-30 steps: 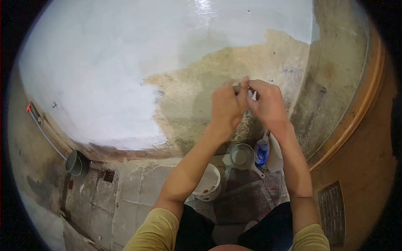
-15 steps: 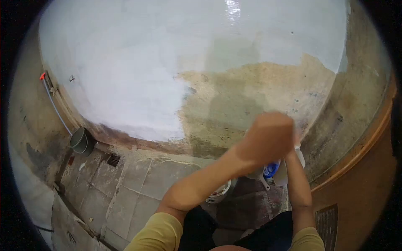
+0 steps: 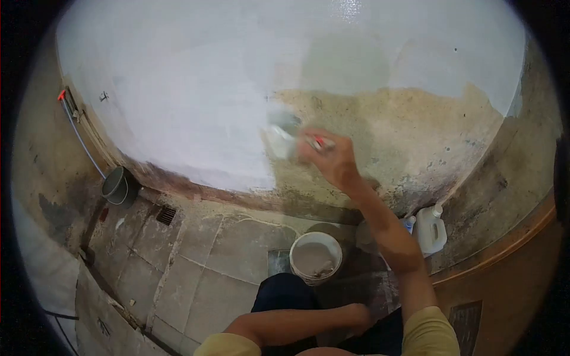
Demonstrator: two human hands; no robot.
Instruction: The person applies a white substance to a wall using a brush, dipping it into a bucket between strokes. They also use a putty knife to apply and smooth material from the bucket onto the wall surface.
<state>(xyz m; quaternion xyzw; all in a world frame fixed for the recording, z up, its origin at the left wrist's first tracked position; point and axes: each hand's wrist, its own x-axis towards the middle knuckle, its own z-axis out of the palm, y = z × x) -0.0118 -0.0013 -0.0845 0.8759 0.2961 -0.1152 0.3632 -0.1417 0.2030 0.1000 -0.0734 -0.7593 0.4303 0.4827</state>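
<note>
Paintbrush [image 3: 281, 141] clamped in right hand [image 3: 333, 155], well apart from left hand [image 3: 355, 319]; cannot tell latter's grip.

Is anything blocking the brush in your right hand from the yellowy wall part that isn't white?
Nothing visible does. The bare right hand holds the blurred, whitish brush close to the rough, tan, unpainted wall patch, though I can't tell if they touch. The round, white bucket stands below, out of the way.
</note>
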